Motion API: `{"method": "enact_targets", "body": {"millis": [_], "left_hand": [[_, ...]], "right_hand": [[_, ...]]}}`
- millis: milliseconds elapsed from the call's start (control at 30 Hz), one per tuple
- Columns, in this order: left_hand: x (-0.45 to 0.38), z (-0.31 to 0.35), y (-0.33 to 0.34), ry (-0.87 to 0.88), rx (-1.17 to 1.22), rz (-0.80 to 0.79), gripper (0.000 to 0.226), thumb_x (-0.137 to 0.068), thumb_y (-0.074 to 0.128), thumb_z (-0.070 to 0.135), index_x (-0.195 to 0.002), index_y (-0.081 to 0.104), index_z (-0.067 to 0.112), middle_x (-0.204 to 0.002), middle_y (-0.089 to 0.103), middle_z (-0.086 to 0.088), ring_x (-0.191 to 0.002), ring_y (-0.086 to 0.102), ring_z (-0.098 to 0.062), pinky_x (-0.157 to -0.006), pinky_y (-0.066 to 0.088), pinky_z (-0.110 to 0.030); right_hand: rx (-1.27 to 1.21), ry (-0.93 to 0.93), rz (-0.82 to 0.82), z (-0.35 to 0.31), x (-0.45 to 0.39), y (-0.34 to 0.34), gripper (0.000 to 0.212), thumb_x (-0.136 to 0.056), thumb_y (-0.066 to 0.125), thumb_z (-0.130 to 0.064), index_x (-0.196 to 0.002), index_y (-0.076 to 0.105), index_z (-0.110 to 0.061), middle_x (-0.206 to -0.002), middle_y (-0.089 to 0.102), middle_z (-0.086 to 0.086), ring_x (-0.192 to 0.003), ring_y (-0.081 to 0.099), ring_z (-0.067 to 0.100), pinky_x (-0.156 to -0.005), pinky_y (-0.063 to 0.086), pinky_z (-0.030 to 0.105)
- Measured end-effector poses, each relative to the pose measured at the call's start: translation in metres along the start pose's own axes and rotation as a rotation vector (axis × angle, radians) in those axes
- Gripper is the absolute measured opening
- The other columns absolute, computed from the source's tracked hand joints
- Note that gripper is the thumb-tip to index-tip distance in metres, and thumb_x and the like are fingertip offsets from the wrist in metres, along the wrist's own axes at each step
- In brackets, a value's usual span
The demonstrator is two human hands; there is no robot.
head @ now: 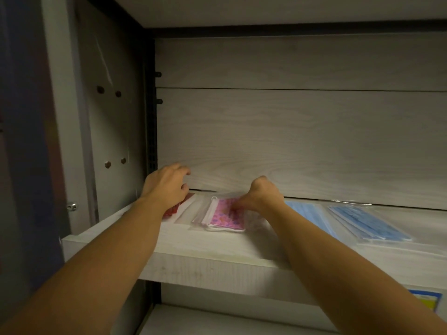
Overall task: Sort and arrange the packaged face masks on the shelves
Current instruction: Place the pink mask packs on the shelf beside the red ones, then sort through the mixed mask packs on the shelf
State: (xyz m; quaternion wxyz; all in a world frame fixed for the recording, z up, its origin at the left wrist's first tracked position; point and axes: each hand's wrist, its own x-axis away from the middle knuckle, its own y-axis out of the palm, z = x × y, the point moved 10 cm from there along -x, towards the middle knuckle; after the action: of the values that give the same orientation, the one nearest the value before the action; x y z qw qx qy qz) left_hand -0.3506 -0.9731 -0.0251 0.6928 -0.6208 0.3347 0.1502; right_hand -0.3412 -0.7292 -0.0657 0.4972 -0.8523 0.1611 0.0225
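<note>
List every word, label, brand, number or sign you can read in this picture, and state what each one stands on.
No text can be read.
Blue and yellow label on the shelf's front edge, lower right: too blurred and partly cut off.
Pink patterned mask pack: printed pattern only, no legible words.

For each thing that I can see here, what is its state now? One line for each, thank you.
Left hand: fingers loosely curled, over the red pack, holding nothing visible.
Right hand: pinches the pink pack.
Red pack: flat on the shelf, mostly hidden.
Pink pack: flat, in a clear bag.
Blue pack: flat, partly behind the right arm.
Far blue pack: flat, untouched.
Shelf: holds all four packs.
</note>
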Motion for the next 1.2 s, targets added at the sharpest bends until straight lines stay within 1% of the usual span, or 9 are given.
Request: {"method": "enact_targets", "body": {"millis": [100, 233, 333, 433, 533, 700, 900, 1000, 1200], "left_hand": [[-0.001, 0.002, 0.005, 0.023, 0.024, -0.025, 0.04, -0.095, 0.059, 0.029, -0.135, 0.057, 0.026, -0.132, 0.06, 0.001, -0.11, 0.061, -0.02, -0.083, 0.055, -0.035], [-0.006, 0.004, 0.009, 0.04, 0.047, -0.033, 0.039, -0.095, 0.06, 0.031, -0.134, 0.058, 0.026, -0.13, 0.061, 0.002, -0.107, 0.061, -0.019, -0.083, 0.056, -0.036], [-0.008, 0.009, 0.012, 0.053, 0.063, -0.035, 0.036, -0.097, 0.057, 0.029, -0.133, 0.06, 0.024, -0.128, 0.061, 0.002, -0.107, 0.061, -0.019, -0.082, 0.054, -0.034], [-0.005, 0.016, 0.014, 0.068, 0.093, -0.028, 0.032, -0.1, 0.052, 0.027, -0.129, 0.062, 0.02, -0.125, 0.064, -0.001, -0.103, 0.063, -0.021, -0.082, 0.054, -0.035], [-0.002, 0.024, 0.007, 0.073, 0.125, -0.006, 0.032, -0.101, 0.047, 0.022, -0.13, 0.06, 0.019, -0.128, 0.063, -0.003, -0.106, 0.063, -0.026, -0.085, 0.054, -0.038], [0.004, 0.048, -0.006, 0.146, 0.108, -0.01, 0.036, -0.101, 0.044, 0.025, -0.136, 0.054, 0.023, -0.133, 0.061, 0.0, -0.109, 0.063, -0.026, -0.086, 0.053, -0.037], [0.003, 0.075, -0.009, 0.199, 0.03, -0.139, 0.029, -0.1, 0.044, 0.033, -0.122, 0.061, 0.024, -0.127, 0.064, 0.0, -0.107, 0.063, -0.025, -0.089, 0.053, -0.037], [0.007, 0.107, -0.016, 0.23, 0.045, -0.159, 0.029, -0.1, 0.044, 0.033, -0.121, 0.061, 0.024, -0.126, 0.064, 0.001, -0.105, 0.062, -0.024, -0.089, 0.052, -0.036], [0.014, 0.192, -0.036, 0.293, 0.08, -0.148, 0.03, -0.098, 0.046, 0.035, -0.122, 0.061, 0.024, -0.128, 0.063, 0.0, -0.108, 0.061, -0.024, -0.09, 0.051, -0.034]], "right_hand": [[0.089, -0.009, 0.021, 0.001, -0.002, -0.002, 0.108, -0.055, 0.088, -0.066, -0.137, 0.046, -0.009, -0.134, 0.049, 0.013, -0.124, 0.051, 0.033, -0.103, 0.048, 0.04], [0.15, -0.065, 0.081, 0.0, -0.01, -0.01, 0.088, -0.068, 0.079, -0.068, -0.13, 0.054, -0.012, -0.132, 0.052, 0.012, -0.12, 0.051, 0.032, -0.1, 0.043, 0.04], [0.162, -0.121, 0.128, -0.004, -0.014, -0.013, 0.067, -0.081, 0.071, -0.059, -0.127, 0.055, -0.014, -0.128, 0.059, 0.007, -0.119, 0.055, 0.03, -0.102, 0.042, 0.04], [0.152, -0.186, 0.172, -0.008, -0.007, -0.019, 0.044, -0.087, 0.066, -0.042, -0.12, 0.06, -0.013, -0.119, 0.066, 0.009, -0.109, 0.06, 0.031, -0.093, 0.05, 0.038], [0.21, -0.226, 0.21, -0.011, 0.006, -0.033, 0.034, -0.092, 0.061, -0.035, -0.119, 0.063, -0.015, -0.119, 0.067, 0.009, -0.109, 0.061, 0.032, -0.088, 0.05, 0.035], [0.351, -0.258, 0.19, -0.004, 0.017, -0.058, 0.03, -0.095, 0.058, -0.034, -0.119, 0.064, -0.018, -0.117, 0.067, 0.005, -0.104, 0.063, 0.029, -0.085, 0.054, 0.036], [0.454, -0.235, 0.131, 0.037, 0.044, -0.09, 0.032, -0.094, 0.061, -0.033, -0.121, 0.061, -0.017, -0.115, 0.065, 0.005, -0.097, 0.062, 0.025, -0.085, 0.057, 0.039], [0.488, -0.199, 0.13, 0.066, 0.06, -0.114, 0.032, -0.093, 0.061, -0.03, -0.12, 0.061, -0.013, -0.114, 0.064, 0.009, -0.097, 0.063, 0.029, -0.086, 0.058, 0.043], [0.538, -0.151, 0.174, 0.122, 0.101, -0.158, 0.034, -0.092, 0.062, -0.032, -0.12, 0.061, -0.013, -0.113, 0.065, 0.01, -0.097, 0.064, 0.031, -0.085, 0.057, 0.043]]}}
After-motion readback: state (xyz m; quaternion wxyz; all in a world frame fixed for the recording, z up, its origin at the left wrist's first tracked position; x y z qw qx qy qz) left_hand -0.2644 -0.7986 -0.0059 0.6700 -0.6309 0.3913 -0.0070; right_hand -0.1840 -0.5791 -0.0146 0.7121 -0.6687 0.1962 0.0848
